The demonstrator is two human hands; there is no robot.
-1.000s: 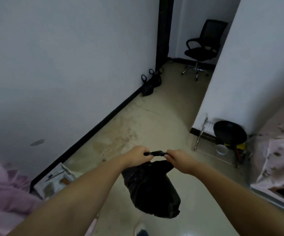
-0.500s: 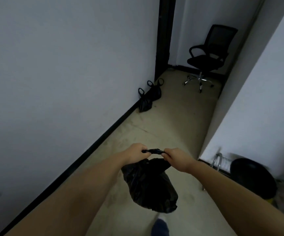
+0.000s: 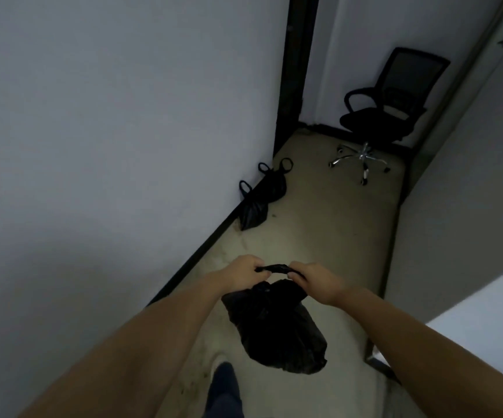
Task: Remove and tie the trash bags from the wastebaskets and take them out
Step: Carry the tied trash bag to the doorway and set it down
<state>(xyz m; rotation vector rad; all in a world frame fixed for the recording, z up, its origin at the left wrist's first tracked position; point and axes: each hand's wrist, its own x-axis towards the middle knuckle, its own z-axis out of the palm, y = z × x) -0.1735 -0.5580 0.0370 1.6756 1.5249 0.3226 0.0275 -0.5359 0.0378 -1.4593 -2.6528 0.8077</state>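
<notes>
Nearest to us, both forearms reach fwd at abt chest level; btwn them, low in the head view, a dark shoe (image 3: pixel 224 387) on the pale floor (image 3: pixel 319 230). Our left hand (image 3: pixel 245 274) and right hand (image 3: pixel 313 280) are each clenched round one end of the twisted black neck (image 3: pixel 272 269) of the trash bag (image 3: pixel 277 330); that neck runs left-to-right, pulled taut btwn the fists, while the bag's body hangs straight below them — clear of the floor, sagging a bit toward our right. Hands sit level w/ each other, so neither is really nearer the bag; the load is shared.

We reckon the tie is being cinched or just done — can't see an actual knot, too dark.

Further on, along the left wall (image 3: pixel 108 131), two more tied bags (image 3: pixel 262 197) lean at the baseboard, handles up, touching each other; they lie ahead and left of our hands, so the left hand is the nearer one for setting this bag down beside them. Beyond, a dark door frame (image 3: pixel 294 70); past it a black office chair (image 3: pixel 385 113) at the corridor's far end, well apart from the bags.
</notes>
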